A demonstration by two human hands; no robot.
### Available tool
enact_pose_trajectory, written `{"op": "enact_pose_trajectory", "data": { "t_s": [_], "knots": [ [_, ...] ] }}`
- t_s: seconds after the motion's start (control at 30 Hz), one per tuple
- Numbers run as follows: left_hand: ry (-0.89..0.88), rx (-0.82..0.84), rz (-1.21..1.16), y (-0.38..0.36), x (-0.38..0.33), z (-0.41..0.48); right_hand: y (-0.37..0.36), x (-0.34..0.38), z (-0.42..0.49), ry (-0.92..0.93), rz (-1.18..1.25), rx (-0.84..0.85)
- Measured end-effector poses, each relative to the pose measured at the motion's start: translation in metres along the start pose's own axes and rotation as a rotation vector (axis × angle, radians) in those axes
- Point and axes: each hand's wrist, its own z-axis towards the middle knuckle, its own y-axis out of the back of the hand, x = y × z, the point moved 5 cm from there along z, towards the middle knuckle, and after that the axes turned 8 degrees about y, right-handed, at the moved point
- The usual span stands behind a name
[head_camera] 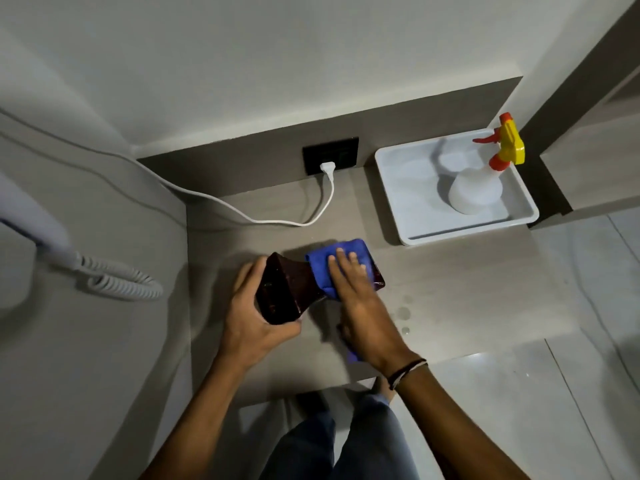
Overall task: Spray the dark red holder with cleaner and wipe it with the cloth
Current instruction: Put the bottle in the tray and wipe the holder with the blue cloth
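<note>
Nearest: both forearms reach in over the counter edge, band on the right wrist. Left hand [258, 313] is wrapped around the wide near-left end of the holder [287, 289], fingers curled under, thumb side up, so a firm closed grip w/ the holder lifted or tipped just off the counter [450, 271]. Right hand [360, 299] lies flat, fingers spread, pressing the cloth [327, 268] onto the holder's far-right half; a tail of cloth shows under the palm near the wrist. Key relation: holder's long axis runs near-left to far-right, left hand anchors one end, right hand covers the other, so the wipe prob. travels along that axis, toward or away from the left grip. A few droplets sit on the counter right of the hands. Farther back, well apart: bottle [481, 188] upright in the tray [391, 188]. Spraying looks done; wiping is in hand.
</note>
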Motion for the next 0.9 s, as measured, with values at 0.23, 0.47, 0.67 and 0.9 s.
{"op": "enact_pose_trajectory", "data": {
  "t_s": [0.23, 0.47, 0.67, 0.9],
  "knots": [
    [-0.027, -0.007, 0.042, 0.003, 0.011, -0.001, 0.003, -0.007, -0.009, 0.021, -0.035, 0.032],
    [-0.052, 0.002, 0.018, 0.001, 0.010, 0.009, -0.015, 0.062, -0.006, 0.238, 0.228, 0.001],
    [-0.097, -0.033, 0.090, -0.003, -0.006, 0.006, 0.011, -0.021, 0.005, -0.094, 0.093, 0.009],
    [-0.097, -0.020, 0.108, -0.005, -0.003, 0.019, -0.005, -0.003, 0.007, 0.155, 0.139, -0.007]
  ]
}}
